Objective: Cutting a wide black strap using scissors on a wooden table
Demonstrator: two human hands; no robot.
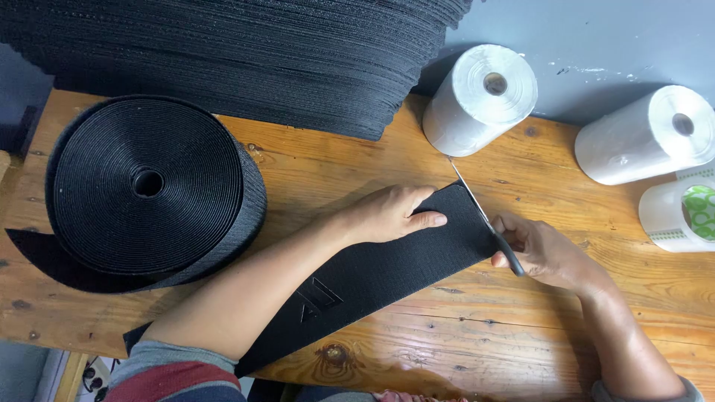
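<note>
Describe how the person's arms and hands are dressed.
Both hands, left and right, are bare: no gloves, rings or watch in view. The forearms are bare too. The left sleeve is pushed up, striped grey, red and dark blue. The right sleeve barely shows, grey.

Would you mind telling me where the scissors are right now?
In the head view, the scissors are right of centre on the wooden table, held in the right hand, blades at the end of the black strip, below a white roll.
</note>
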